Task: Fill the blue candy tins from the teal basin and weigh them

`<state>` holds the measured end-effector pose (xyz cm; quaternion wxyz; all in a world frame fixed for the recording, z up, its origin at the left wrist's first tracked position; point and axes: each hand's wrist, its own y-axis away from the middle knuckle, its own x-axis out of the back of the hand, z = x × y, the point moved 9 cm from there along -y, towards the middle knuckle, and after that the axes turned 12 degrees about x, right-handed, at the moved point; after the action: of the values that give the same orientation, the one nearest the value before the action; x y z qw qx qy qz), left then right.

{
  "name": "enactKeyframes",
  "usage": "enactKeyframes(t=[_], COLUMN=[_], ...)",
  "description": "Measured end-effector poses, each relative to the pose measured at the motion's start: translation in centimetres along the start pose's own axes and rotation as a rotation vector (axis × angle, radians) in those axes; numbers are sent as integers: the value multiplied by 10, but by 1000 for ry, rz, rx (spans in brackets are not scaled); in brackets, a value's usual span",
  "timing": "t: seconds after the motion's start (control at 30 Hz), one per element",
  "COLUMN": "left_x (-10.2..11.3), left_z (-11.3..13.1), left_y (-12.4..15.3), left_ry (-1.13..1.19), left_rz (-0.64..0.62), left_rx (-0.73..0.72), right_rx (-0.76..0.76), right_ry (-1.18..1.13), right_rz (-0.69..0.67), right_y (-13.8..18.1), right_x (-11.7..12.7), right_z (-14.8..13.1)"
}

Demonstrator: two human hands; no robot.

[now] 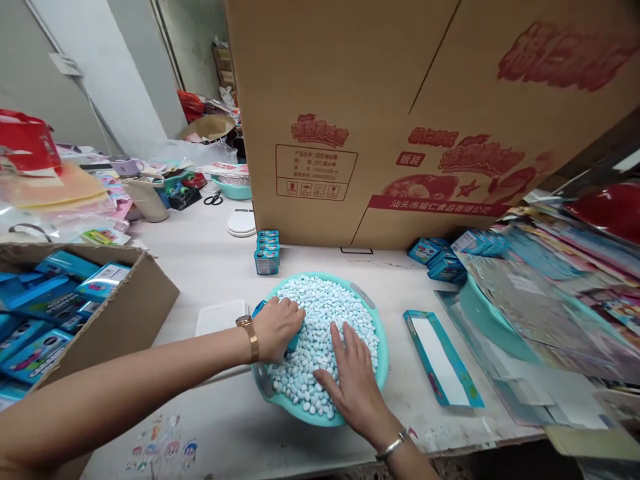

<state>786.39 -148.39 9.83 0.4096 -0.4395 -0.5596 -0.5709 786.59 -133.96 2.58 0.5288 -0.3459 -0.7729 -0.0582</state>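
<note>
A teal basin on the white table holds a heap of small pale blue and white candies. My left hand is closed round a small blue box at the left side of the heap, its mouth among the candies. My right hand lies flat on the candies with its fingers spread, at the near right of the basin. A gold watch sits on my left wrist and a silver bracelet on my right.
A big cardboard carton stands behind the basin, with a short stack of blue boxes at its foot. An open carton of blue boxes is at left. A flat blue box and piled printed sheets lie right.
</note>
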Motion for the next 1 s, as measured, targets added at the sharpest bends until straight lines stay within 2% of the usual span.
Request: enactKeyframes(t=[0.17, 0.4, 0.5, 0.63, 0.7, 0.83, 1.0], left_x=[-4, 0, 4, 12, 15, 10, -1], left_z=[3, 18, 18, 8, 1, -11, -18], left_y=[-10, -18, -16, -4, 4, 15, 15], left_ry=[113, 194, 271, 536, 708, 971, 975], left_rz=[22, 66, 134, 271, 373, 523, 588], left_rx=[17, 55, 87, 107, 119, 174, 211], right_rx=[-54, -367, -468, -451, -422, -397, -361], right_ry=[-232, -846, -1058, -1176, -1213, -1286, -1268], right_rz=[116, 405, 569, 722, 752, 709, 666], right_y=[-29, -48, -53, -68, -78, -97, -107], right_x=[1, 3, 4, 23, 36, 49, 55], right_z=[9, 38, 40, 36, 33, 25, 14])
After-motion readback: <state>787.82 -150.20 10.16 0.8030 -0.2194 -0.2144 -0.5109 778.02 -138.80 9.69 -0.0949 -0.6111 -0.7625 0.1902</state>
